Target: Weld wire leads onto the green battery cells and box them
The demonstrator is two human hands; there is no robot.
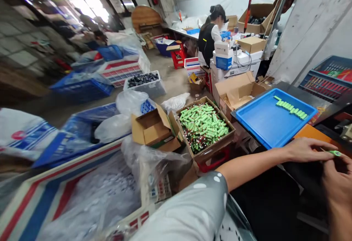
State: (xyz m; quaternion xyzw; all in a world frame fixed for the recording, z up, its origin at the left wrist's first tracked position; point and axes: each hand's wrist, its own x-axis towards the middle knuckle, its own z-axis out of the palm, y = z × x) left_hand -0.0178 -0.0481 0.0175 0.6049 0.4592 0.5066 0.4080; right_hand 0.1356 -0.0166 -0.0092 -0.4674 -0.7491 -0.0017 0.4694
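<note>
A small green cell point(334, 153) is pinched at the fingertips of the left hand point(305, 150), its grip closed on the piece, low at the right edge of the view above the dark desk point(288, 176). The right hand point(337, 184) is brought in just beside it, fingers curled toward the same cell; whether its grip is closed on anything cannot be told, since the fingertips are cut off by the frame. Just beyond the hands a blue tray point(264, 123) is set on the desk, and a short row of green cells point(290, 108) is laid side by side near its far corner, seemingly lined up to keep them in order. Down on the floor to the left, an open cardboard box point(205, 127) is heaped with loose green cells, kept within reach of the left arm. An emptier open carton point(154, 127) is seen beside it. Farther back, a seated person point(210, 35) is occupied at another desk.
</note>
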